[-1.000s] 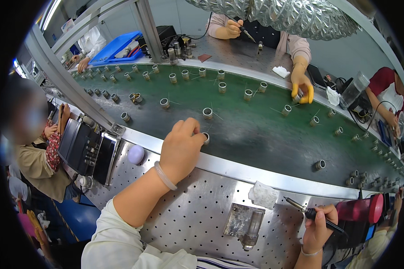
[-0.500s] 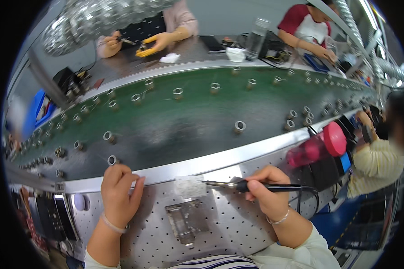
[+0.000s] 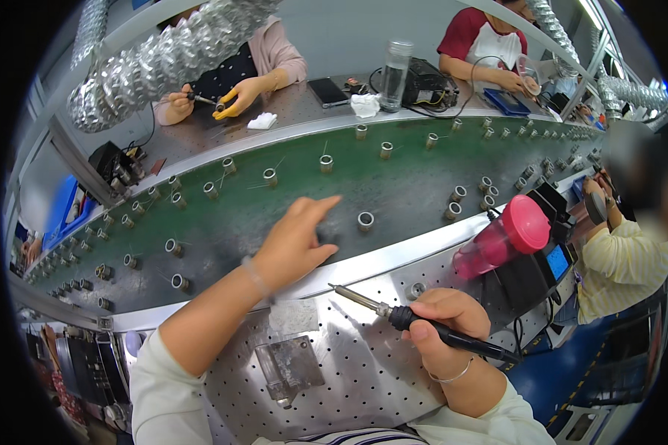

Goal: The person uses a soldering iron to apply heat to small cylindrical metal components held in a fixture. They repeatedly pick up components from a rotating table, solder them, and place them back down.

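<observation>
My left hand [image 3: 295, 241] reaches over the green belt, empty, its index finger stretched out and its thumb apart. Just right of the fingertips, apart from them, a short metal sleeve [image 3: 365, 221] stands upright on the belt. In my right hand [image 3: 453, 330] is a soldering iron [image 3: 362, 300] with a black handle, its tip pointing up and left above the bench edge. Between my arms lie a whitish pad [image 3: 293, 316] and, nearer, a metal fixture block [image 3: 293, 363] on the perforated metal bench [image 3: 371, 371].
Several more metal sleeves [image 3: 326, 164] stand along the belt [image 3: 297, 211]. A pink bottle [image 3: 501, 237] leans by a black device with a blue screen [image 3: 557, 261] at right. Another small sleeve [image 3: 416, 291] sits on the bench. Co-workers sit across the belt and at right.
My left hand has moved right and forward from the belt's near edge, its fingers now spread. The soldering iron has tilted, tip upward. The whole view has shifted slightly.
</observation>
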`<state>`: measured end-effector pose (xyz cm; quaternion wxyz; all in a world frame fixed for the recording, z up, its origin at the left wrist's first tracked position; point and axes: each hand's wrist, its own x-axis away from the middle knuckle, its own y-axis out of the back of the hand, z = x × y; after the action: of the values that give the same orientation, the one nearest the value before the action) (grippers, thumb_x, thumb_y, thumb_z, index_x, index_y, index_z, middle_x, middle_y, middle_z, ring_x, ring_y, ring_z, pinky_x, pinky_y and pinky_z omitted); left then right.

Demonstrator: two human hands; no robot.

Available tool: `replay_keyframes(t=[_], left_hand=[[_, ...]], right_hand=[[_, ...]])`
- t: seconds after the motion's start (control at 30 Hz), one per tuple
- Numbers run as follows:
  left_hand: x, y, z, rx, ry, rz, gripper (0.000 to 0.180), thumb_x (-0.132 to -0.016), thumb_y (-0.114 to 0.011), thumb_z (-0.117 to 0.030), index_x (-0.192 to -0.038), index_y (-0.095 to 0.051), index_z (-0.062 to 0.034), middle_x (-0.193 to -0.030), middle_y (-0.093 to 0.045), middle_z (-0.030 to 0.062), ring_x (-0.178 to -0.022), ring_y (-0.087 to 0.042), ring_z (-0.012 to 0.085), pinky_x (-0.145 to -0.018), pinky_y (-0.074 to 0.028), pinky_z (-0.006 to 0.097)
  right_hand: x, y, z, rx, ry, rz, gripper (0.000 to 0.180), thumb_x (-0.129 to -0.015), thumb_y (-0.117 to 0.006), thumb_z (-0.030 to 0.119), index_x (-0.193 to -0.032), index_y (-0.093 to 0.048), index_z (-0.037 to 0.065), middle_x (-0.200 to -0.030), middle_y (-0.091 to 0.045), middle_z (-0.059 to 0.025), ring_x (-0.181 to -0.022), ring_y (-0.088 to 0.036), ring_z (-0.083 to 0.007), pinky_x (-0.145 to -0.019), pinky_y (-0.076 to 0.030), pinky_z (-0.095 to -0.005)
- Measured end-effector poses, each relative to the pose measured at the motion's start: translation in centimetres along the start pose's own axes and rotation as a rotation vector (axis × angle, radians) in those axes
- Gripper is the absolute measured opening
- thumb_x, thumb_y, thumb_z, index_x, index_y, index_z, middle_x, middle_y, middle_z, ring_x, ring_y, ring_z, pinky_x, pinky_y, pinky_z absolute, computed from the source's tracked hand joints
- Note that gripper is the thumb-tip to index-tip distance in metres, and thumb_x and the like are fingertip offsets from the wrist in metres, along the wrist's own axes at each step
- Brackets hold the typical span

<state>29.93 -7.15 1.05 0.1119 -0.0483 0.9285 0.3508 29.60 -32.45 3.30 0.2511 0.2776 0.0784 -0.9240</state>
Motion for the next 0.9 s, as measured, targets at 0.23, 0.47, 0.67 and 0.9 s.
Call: replay_keyframes(t=[0.23, 0.47, 0.67, 0.9], left_hand=[[-5.0, -3.4, 2.9, -0.217, -0.293, 0.128, 0.039, -0.074, -0.069, -0.004, -0.112, -0.061, -0.0108, -0.101, -0.053, 0.0073, -0.071, -0.055, 0.0171, -0.065, -0.047, 0.029], [-1.4, 0.1, -2.0, -0.091, 0.012, 0.176, 0.04, -0.074, -0.075, -0.017, -0.11, -0.062, -0.0059, -0.096, -0.053, 0.0047, -0.079, -0.05, 0.0149, -0.068, -0.044, 0.025], [-7.4, -1.1, -2.4, -0.085, -0.163, 0.133, 0.036, -0.077, -0.072, -0.013, -0.11, -0.062, -0.0069, -0.103, -0.052, 0.007, -0.079, -0.054, 0.0156, -0.07, -0.045, 0.027], [-14.5, -10.6, -3.1, -0.196, -0.366, 0.261, 0.032, -0.076, -0.069, -0.007, -0.107, -0.061, -0.0114, -0.101, -0.051, 0.0087, -0.077, -0.058, 0.0227, -0.071, -0.048, 0.033]], right_hand=[[-1.1, 0.9, 0.4, -0.005, 0.032, 0.051, 0.022, -0.073, -0.072, -0.001, -0.092, -0.061, 0.001, -0.068, -0.062, -0.0083, -0.054, -0.058, -0.0163, -0.049, -0.041, -0.0249], [-1.1, 1.7, 1.0, -0.01, 0.125, 0.097, 0.024, -0.072, -0.074, 0.001, -0.091, -0.06, -0.001, -0.066, -0.061, -0.0098, -0.052, -0.057, -0.0194, -0.048, -0.043, -0.0276], [-0.6, 2.6, 1.5, -0.117, 0.158, 0.039, 0.027, -0.072, -0.072, -0.001, -0.096, -0.06, -0.005, -0.067, -0.06, -0.0124, -0.053, -0.058, -0.0218, -0.048, -0.043, -0.0294], [-0.1, 4.3, 2.0, -0.137, 0.21, -0.114, 0.029, -0.073, -0.072, 0.002, -0.098, -0.058, -0.005, -0.071, -0.061, -0.014, -0.055, -0.06, -0.0248, -0.051, -0.048, -0.0318]])
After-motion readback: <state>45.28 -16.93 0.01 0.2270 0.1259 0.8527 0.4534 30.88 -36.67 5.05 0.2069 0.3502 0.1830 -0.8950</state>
